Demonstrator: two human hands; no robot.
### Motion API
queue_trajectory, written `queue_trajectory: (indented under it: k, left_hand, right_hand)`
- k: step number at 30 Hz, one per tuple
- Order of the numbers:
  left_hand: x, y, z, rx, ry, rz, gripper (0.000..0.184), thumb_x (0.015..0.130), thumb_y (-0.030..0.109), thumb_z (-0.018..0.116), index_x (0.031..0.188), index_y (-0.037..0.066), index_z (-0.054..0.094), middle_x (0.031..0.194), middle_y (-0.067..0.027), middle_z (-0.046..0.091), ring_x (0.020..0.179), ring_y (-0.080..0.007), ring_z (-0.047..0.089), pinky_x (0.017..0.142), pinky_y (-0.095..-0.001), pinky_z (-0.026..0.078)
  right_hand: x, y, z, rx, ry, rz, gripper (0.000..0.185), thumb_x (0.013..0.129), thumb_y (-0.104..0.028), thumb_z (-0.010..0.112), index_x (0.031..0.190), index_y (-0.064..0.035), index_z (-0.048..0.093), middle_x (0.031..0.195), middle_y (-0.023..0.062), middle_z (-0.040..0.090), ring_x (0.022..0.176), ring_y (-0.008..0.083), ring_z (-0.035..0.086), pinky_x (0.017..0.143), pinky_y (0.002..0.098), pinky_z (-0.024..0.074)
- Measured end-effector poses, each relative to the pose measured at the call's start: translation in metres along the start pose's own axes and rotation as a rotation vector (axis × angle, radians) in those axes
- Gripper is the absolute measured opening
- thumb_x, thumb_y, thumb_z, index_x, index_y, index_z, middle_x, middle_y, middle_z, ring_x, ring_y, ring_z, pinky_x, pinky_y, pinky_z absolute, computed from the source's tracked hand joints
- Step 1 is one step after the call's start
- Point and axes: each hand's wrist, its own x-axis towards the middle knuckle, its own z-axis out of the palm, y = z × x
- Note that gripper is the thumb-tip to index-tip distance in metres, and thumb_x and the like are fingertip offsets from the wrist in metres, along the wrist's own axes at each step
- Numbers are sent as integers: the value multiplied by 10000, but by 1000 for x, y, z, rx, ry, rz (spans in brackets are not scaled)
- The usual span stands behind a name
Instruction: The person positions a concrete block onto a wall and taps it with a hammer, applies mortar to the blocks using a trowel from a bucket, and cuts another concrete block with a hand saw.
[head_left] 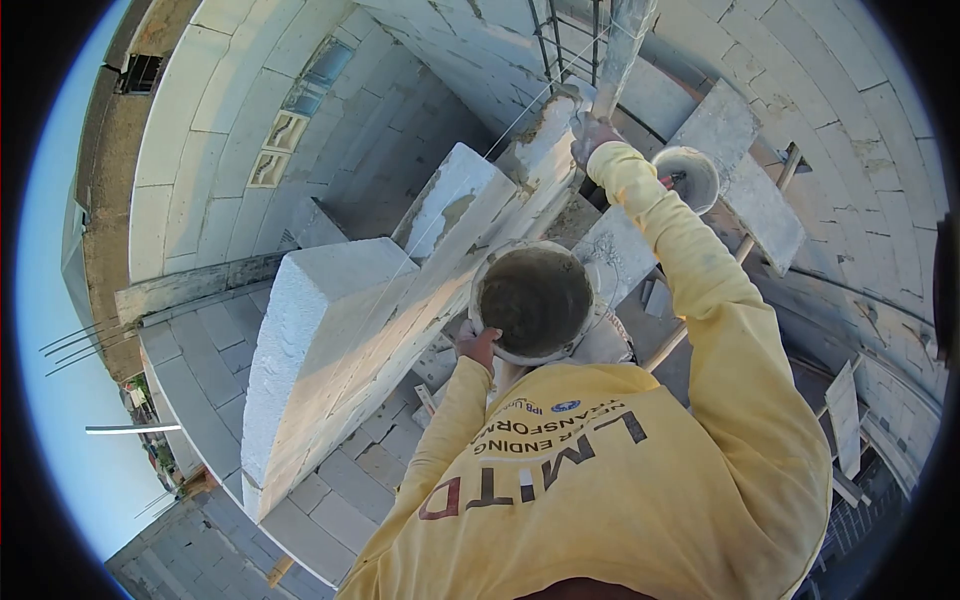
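My left hand [478,345] grips the near-left rim of a round bucket [535,359], thumb over the edge. Grey mortar [535,300] lies inside it. My right hand [593,138] is stretched far forward, fingers curled, at the far end of the block wall [400,320]. What it holds is too small to make out. Patchy mortar [545,135] covers the wall top beside that hand. Two pale blocks, a nearer one [345,265] and a farther one [455,200], stand on the wall left of the bucket.
A second bucket [712,182] stands right of my right forearm, with something red at its rim. Scaffold boards [760,215] lie at the right. Steel rebar [568,45] and a post [625,50] rise ahead. A string line [515,122] runs along the wall.
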Motion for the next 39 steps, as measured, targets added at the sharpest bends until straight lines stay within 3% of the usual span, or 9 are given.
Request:
queue_trajectory:
  k: [3,7,14,16,19,25,27,32,39]
  left_hand:
    - [7,-2,-3,20,-10,-23,155,677,22,655,796,63,565,711,-29,590,631,-130,526,602,-288,430]
    - [24,-12,-12,105,-57,-61,274,681,2,600,949,39,559,875,-65,643,721,-181,617,633,-316,525]
    - [34,-12,-12,226,-108,-29,255,696,-11,598,942,34,545,860,-79,633,712,-198,627,636,-353,549]
    - [34,-9,-9,215,-121,-38,255,702,-15,597,947,31,544,866,-85,635,718,-204,631,644,-364,555]
    - [22,1,3,124,-68,-26,178,644,60,679,700,65,510,667,-12,549,599,-123,473,562,-306,397]
    - [20,-3,-3,88,-42,-81,174,655,45,673,729,69,518,673,-8,537,599,-123,465,555,-298,385]
    - [19,-4,-4,64,-42,-92,171,658,37,672,738,71,525,676,-9,538,600,-123,467,554,-301,388]
    - [33,-21,-23,116,-131,-120,362,729,-26,559,1086,32,546,993,-118,644,848,-266,660,725,-407,596]
    - [6,10,3,38,-64,-116,265,676,8,643,934,41,590,809,-45,611,681,-163,558,602,-317,457]
  right_hand:
    - [-49,-7,-5,424,-184,-12,464,877,-382,586,1223,-74,559,1176,179,620,1087,373,585,931,422,455]
    - [-65,14,40,381,-261,-90,464,881,-399,572,1188,-51,585,1074,187,650,1014,352,616,888,412,470]
    - [-43,49,51,471,-362,9,409,926,-384,509,1068,-14,613,832,125,633,622,228,648,616,360,529]
    - [-36,50,49,626,-394,179,421,937,-385,495,1087,-7,603,829,121,629,621,234,636,613,361,528]
    - [-33,44,53,735,-390,267,418,947,-381,486,1101,-8,596,824,121,624,605,237,623,590,373,519]
    - [-54,9,65,1061,-352,515,398,961,-369,477,1093,-6,575,767,129,611,574,247,604,529,385,506]
    - [-63,10,72,1134,-322,518,384,963,-365,480,1095,-13,563,755,117,607,558,249,594,512,390,500]
    - [-88,41,104,1390,-171,362,352,906,-374,546,1049,-57,602,731,113,598,542,245,591,504,401,510]
    - [-16,66,138,1613,-298,347,356,904,-405,540,1163,-162,558,826,86,592,570,260,574,505,441,494]
